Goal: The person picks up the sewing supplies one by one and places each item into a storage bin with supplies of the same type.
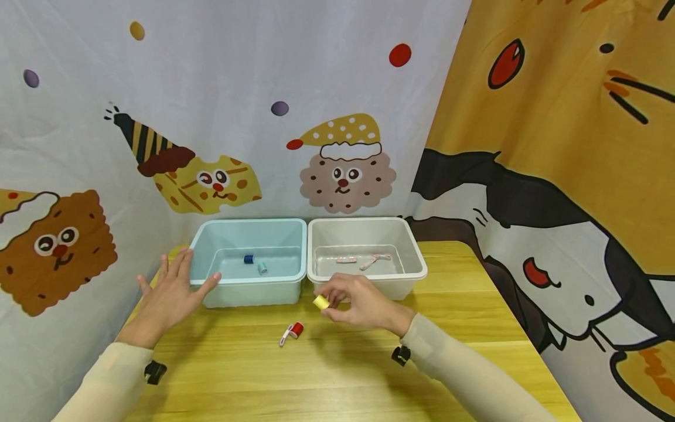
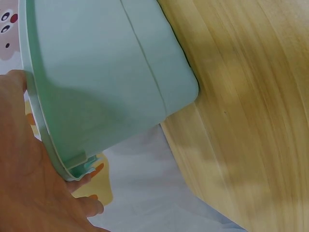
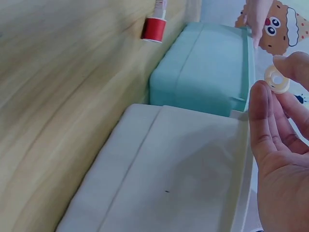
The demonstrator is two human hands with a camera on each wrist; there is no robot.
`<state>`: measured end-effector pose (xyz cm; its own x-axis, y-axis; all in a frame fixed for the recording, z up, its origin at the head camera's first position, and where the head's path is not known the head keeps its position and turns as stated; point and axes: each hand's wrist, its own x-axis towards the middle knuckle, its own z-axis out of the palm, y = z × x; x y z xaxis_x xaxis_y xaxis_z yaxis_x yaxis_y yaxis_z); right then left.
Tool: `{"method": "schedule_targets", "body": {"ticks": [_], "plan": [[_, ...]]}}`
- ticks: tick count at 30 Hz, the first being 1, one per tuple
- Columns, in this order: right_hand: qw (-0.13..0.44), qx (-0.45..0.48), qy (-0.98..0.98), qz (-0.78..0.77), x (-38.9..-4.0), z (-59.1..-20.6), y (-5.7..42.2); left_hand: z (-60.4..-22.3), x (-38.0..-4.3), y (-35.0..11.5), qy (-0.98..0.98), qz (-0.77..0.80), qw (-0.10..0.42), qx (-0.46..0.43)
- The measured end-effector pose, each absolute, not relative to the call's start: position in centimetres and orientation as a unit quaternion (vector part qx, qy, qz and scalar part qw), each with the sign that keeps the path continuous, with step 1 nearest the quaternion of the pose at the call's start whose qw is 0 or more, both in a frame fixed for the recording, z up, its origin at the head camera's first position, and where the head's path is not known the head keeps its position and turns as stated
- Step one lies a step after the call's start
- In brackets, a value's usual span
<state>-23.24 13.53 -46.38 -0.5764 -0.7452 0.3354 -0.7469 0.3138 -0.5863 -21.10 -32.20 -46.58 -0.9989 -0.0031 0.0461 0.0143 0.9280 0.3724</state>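
Note:
Between thumb and fingertips my right hand point(image 1: 361, 302) pinches a yellow thread spool point(image 1: 321, 302), held above the table in front of the white bin. Its pale end with a hole shows as a spool point(image 3: 276, 80) in the right wrist view. My left hand point(image 1: 171, 293) rests with spread, straight fingers at the near left corner of the light blue bin point(image 1: 253, 293), touching its rim. A dark blue spool point(image 1: 248, 259) and a light blue spool point(image 1: 262, 268) lie in that bin. On the table lie a red spool point(image 1: 297, 330) and a small white-and-pink strip-like item point(image 1: 285, 335) beside it.
The white bin point(image 1: 364, 221) stands right of the blue one, side by side. Inside lie a short pinkish strip point(image 1: 346, 259) and a forked, patterned item point(image 1: 375, 261). Both bins sit at the back of the wooden table point(image 1: 295, 387), before a printed curtain point(image 1: 237, 70).

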Motion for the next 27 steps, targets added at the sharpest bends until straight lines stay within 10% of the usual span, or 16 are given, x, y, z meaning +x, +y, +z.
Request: {"method": "schedule_targets", "body": {"ticks": [27], "plan": [[0.05,0.467,-0.792,0.389,-26.6,-42.6,11.3,-46.7,-21.1,-32.3,-0.982,-0.189,0.021,-0.005]]}}
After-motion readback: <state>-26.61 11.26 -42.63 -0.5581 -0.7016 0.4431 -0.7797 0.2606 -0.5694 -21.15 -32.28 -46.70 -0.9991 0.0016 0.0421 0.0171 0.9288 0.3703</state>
